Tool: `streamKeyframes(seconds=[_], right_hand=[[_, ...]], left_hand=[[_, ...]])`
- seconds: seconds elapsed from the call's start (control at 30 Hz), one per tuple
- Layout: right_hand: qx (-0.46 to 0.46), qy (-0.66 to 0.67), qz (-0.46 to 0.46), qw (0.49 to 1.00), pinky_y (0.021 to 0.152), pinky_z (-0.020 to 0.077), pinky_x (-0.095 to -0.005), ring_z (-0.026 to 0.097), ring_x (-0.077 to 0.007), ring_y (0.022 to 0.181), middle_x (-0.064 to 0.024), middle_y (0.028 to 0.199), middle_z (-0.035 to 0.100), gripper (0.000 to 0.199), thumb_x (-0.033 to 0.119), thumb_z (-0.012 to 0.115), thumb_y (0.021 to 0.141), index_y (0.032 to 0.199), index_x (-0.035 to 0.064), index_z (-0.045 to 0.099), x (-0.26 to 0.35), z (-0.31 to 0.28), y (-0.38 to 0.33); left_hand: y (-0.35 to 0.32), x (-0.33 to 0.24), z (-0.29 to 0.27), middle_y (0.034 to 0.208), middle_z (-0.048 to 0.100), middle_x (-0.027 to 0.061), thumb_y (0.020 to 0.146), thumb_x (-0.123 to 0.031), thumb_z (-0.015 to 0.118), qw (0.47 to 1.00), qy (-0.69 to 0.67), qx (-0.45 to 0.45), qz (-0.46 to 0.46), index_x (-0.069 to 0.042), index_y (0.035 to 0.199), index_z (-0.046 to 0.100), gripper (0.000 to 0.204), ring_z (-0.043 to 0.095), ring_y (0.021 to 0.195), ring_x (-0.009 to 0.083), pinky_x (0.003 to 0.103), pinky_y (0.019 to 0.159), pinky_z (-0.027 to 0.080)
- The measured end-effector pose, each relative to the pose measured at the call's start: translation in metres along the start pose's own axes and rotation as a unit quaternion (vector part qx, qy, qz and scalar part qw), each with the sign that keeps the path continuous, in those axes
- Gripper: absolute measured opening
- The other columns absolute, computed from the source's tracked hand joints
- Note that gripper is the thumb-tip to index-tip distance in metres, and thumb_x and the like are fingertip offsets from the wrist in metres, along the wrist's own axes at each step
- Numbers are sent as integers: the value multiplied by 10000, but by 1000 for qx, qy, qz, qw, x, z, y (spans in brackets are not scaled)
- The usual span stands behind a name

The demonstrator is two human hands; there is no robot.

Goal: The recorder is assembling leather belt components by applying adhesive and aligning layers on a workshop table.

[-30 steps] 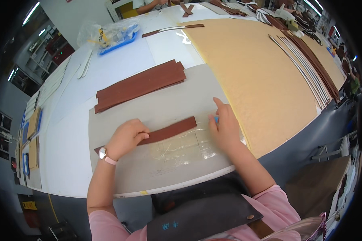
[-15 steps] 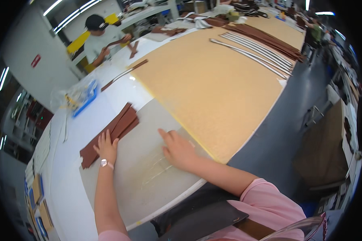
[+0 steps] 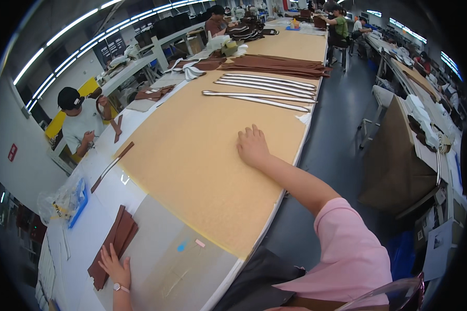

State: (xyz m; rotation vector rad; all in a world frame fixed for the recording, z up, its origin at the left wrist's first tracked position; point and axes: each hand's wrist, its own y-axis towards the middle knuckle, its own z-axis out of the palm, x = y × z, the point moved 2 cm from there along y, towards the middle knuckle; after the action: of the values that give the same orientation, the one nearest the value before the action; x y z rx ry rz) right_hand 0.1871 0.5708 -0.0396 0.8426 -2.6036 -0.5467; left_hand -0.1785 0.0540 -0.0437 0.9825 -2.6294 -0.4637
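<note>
My left hand (image 3: 115, 268) rests with spread fingers on the near part of a fanned stack of brown leather strips (image 3: 120, 232). The stack lies beside a grey cutting mat (image 3: 155, 243). My right arm stretches forward over the tan board (image 3: 192, 171), and my right hand (image 3: 253, 147) is above or on it, fingers loosely bent, apparently holding nothing; whether it touches is unclear. Beyond that hand lie several long strips with white faces and dark edges (image 3: 267, 85). Farther back is a wide pile of long brown strips (image 3: 275, 66).
A blue tray (image 3: 79, 205) with plastic bags stands at the left, near a single narrow strip (image 3: 112, 167). Across the table a person in a cap (image 3: 80, 122) handles a brown strip. The aisle floor (image 3: 329, 140) and a brown-covered stand (image 3: 397, 155) are at the right.
My right hand has moved forward from the grey mat to over the tan board. My left hand stays on the brown strips. The view has shifted toward the far end of the table.
</note>
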Motion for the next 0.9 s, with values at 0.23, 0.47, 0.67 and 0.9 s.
streamKeyframes(seconds=[0.23,0.47,0.67,0.9], right_hand=[[-18,-38,154,987,1102,338,-539,380,-440,1393,-224,1369,544,434,326,536,954,1244,14,617,-71,42,87],[0,-78,187,979,1163,251,-595,282,-418,1473,-170,1543,422,538,372,514,970,1407,58,541,-95,46,127],[89,-60,245,964,1177,140,-660,239,-398,1500,-129,1604,348,617,468,405,1012,1514,111,438,-95,37,130],[85,-94,195,973,1137,213,-681,384,-362,1411,-123,1482,504,585,453,389,1015,1407,50,547,-82,31,125]], left_hand=[[18,14,17,1580,367,138,887,-600,577,986,-12,96,-136,-170,1569,334,842,302,1475,344,676,1177,82],[14,11,14,1546,424,124,905,-574,570,984,-26,95,-149,-158,1528,411,766,335,1460,311,645,1194,57],[8,8,7,1528,441,138,895,-497,616,982,-60,91,-153,-143,1494,457,714,356,1440,324,619,1204,77],[10,8,8,1497,473,147,880,-445,650,985,-86,56,-140,-141,1469,485,683,375,1420,342,612,1201,122]])
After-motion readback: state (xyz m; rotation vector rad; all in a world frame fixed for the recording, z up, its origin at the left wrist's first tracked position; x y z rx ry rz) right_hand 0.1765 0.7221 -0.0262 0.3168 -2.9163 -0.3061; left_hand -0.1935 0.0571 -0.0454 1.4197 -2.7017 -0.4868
